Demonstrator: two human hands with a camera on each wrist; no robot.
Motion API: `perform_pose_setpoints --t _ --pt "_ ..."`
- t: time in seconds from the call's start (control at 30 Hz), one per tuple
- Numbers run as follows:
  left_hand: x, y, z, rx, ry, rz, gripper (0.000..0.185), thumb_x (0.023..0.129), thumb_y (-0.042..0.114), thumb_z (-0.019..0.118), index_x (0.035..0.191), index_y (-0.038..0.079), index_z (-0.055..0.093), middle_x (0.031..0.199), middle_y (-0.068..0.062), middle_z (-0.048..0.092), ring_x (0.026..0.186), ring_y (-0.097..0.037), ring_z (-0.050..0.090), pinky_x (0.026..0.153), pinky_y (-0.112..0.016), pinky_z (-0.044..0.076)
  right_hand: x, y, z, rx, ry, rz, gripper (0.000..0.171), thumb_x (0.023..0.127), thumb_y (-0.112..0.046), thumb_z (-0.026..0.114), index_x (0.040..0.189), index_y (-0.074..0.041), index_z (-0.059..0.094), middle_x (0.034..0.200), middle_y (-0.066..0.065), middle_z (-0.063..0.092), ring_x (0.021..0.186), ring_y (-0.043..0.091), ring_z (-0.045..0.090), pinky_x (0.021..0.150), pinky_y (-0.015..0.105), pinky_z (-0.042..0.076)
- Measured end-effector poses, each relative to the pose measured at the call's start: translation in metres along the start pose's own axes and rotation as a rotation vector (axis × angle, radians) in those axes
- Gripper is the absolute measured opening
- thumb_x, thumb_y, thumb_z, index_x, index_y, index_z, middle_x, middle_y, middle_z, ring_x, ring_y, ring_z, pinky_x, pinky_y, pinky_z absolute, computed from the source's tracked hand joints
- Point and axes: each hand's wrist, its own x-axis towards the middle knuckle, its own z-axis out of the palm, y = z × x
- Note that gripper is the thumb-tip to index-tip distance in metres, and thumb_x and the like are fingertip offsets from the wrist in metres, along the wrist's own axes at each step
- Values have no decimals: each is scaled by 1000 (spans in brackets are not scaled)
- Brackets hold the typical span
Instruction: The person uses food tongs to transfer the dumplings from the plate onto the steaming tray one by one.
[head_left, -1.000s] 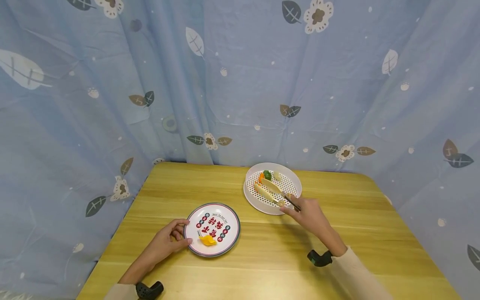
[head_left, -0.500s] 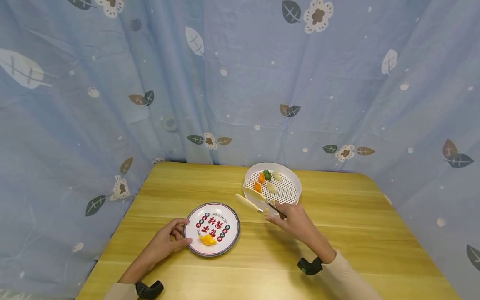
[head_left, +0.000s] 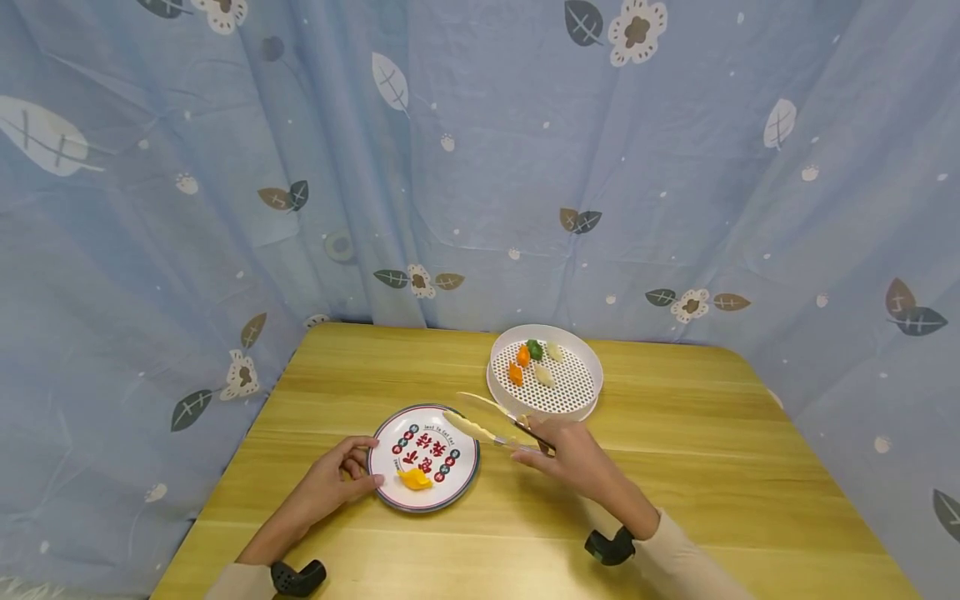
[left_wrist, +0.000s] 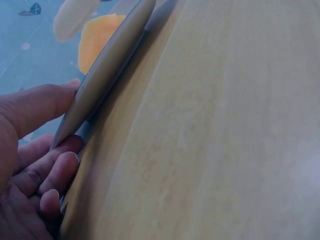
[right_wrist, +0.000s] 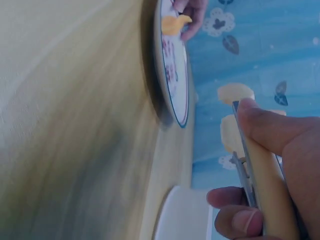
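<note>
My left hand pinches the left rim of a white plate, thumb on top and fingers beneath, as the left wrist view shows. On this plate with red printed characters lies a small yellow dumpling-shaped piece. My right hand grips a pair of tongs with flat cream tips. The tips stand apart with nothing seen between them, and one overlaps the plate's right rim in the head view. In the right wrist view, the thumb lies along one arm of the tongs and curled fingers hold the other.
Behind the right hand, a round white perforated steamer tray holds several small orange, green and pale dumpling-shaped pieces. Wooden table surrounds both dishes. A blue patterned curtain hangs along the back and sides.
My right hand has carried the tongs from over the steamer tray leftward and nearer, to the plate's right rim. The left hand, plate and yellow piece have stayed in place.
</note>
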Motion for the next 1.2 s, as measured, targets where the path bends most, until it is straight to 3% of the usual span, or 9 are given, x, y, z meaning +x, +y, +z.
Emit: perform_pose_setpoints --t 0.23,0.5,1.03,1.2 --pt "0 -1 -1 -26 -17 9 60 86 20 86 138 10 56 105 -11 58 86 -22 52 70 -27 45 -3 -12 6 29 -34 -61 35 91 -46 77 107 -15 71 68 -7 51 62 -1 38 54 18 34" --pt "0 -2 -1 -19 -13 2 60 87 20 85 138 11 56 106 -11 58 86 -22 52 71 -27 45 -11 -22 15 59 -61 -94 58 91 -49 76 130 -6 71 71 -8 52 61 -4 36 53 14 33" --pt "-1 -1 0 -18 -8 14 59 87 20 85 138 10 56 105 -11 59 86 -22 52 72 -28 45 -19 -26 25 116 -106 -185 46 92 -48 75 113 -8 71 69 0 54 64 -5 34 56 10 30" --pt "-3 2 -1 -20 -13 24 60 87 21 85 137 8 56 105 -11 58 85 -22 52 71 -28 45 -21 -29 28 108 -134 -171 51 93 -48 75 118 -4 72 70 -1 58 63 -2 39 57 12 33"
